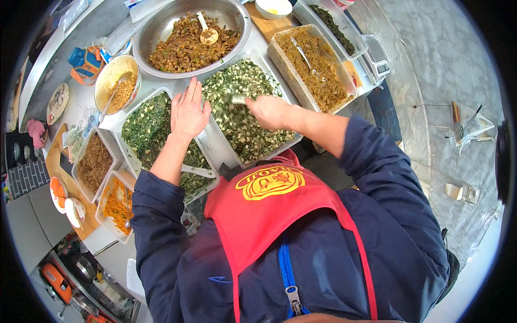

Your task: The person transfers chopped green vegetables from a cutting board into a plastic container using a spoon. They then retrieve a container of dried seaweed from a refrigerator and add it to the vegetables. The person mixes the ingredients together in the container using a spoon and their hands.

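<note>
My right hand (270, 112) grips the pale handle of a utensil (238, 99), its head blurred by motion. The utensil is in a mix of chopped greens and small pale cubes (252, 139), which fills a rectangular plastic tub (271, 64). My left hand (190, 111) lies flat at this tub's left edge, thumb apart from the fingers; whether it presses on the rim is unclear. Beneath my left wrist is a second plastic tub (123, 139) of greener chopped filling (145, 125). A white spoon (198, 171) lies across its near end.
Beyond the tubs stands a large steel basin (141, 52) of brown diced filling with a ladle (208, 34). Right is a tub of shredded filling (311, 68) and a digital scale (377, 60). Left are a bowl (137, 87), shredded brown food (95, 161) and orange shreds (117, 202).
</note>
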{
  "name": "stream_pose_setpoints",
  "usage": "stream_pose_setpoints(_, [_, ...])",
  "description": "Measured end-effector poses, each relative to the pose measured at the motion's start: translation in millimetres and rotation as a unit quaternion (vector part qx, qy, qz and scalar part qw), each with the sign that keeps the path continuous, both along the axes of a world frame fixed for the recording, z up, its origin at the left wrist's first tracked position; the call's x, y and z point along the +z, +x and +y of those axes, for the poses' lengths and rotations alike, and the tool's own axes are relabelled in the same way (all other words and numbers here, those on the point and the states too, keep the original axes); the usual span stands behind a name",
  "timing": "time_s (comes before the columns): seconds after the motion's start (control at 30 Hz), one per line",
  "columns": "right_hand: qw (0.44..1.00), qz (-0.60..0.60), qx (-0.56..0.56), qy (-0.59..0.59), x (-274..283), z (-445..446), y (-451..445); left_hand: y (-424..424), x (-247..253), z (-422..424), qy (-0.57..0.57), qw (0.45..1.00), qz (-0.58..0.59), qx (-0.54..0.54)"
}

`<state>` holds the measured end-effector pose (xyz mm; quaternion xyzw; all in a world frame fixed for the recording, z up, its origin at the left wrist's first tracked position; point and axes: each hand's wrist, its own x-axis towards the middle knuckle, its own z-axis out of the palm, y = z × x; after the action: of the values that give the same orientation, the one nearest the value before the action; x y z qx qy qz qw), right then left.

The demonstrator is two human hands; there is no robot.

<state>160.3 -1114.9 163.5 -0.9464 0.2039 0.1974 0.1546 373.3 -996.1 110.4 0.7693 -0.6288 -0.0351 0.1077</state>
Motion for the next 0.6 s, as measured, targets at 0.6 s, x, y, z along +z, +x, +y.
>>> stream_pose_setpoints(0.6, [0.986, 0.147, 0.059, 0.045, 74, -22, -42, -1, -1, -2, -0.027, 1.000, 0.007, 0.005])
